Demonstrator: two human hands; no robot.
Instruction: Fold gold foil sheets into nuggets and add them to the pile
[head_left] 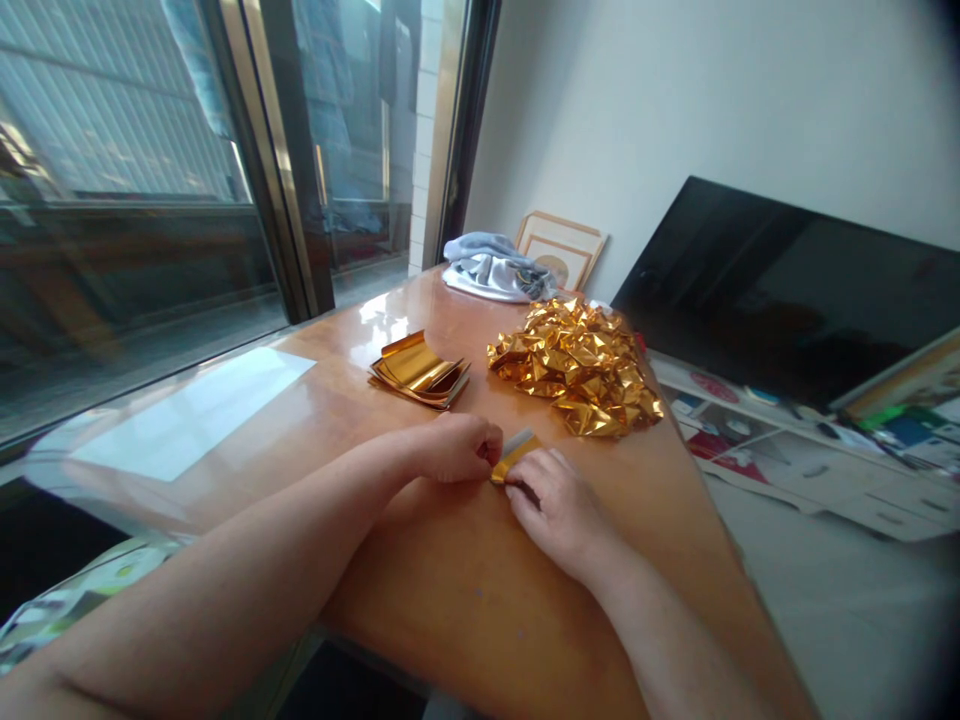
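Note:
Between my two hands, low over the wooden table (442, 560), is a small folded piece of gold foil paper (517, 452) with a greyish strip along its far edge. My left hand (459, 447) has its fingers curled and pinched at the paper's left end. On the right end, my right hand (551, 500) grips with thumb and fingers, covering part of it. Just beyond my left hand lies a stack of gold foil sheets (420, 370), the top ones curling up. A heap of folded gold foil pieces (581, 360) spreads beyond my right hand.
A white sheet (202, 410) lies at the table's left side. Bluish-grey cloth (495, 268) is piled at the far end, before leaning frames (562, 250). Glass doors (360, 130) stand left; a television (795, 290) and a white cabinet (817, 475) stand right.

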